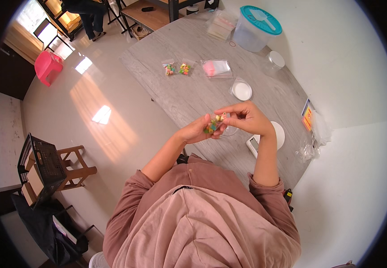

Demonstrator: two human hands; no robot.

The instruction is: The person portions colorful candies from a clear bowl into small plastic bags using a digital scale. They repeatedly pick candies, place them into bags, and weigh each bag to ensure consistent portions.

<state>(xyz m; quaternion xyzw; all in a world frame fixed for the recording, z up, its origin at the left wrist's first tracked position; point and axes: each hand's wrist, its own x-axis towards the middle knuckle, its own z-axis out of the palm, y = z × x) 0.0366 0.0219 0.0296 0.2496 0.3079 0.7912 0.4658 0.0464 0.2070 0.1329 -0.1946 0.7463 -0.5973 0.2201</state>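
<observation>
In my left hand (pixel 193 130) is a small clear plastic bag (pixel 210 127) holding colourful candy pieces. My right hand (pixel 252 119) is at the bag's mouth, its thumb and fingers pinching pale candy pieces (pixel 221 117). Just under the hands, a clear round dish (pixel 231 131) shows in part on the grey wooden table (pixel 176 47). A white digital scale (pixel 278 136) is partly hidden by my right forearm. Farther off lie two filled candy bags (pixel 169 69), a packet of clear and pink bags (pixel 217 68) and a round white lid (pixel 241 90) in clear wrap.
Toward the wall stand a plastic tub with a teal lid (pixel 257 30) and a clear jar with a silvery lid (pixel 276 60). Crumpled clear plastic (pixel 314 140) lies at the right edge. A pink stool (pixel 48 66) and another person's legs (pixel 92 23) are across the floor.
</observation>
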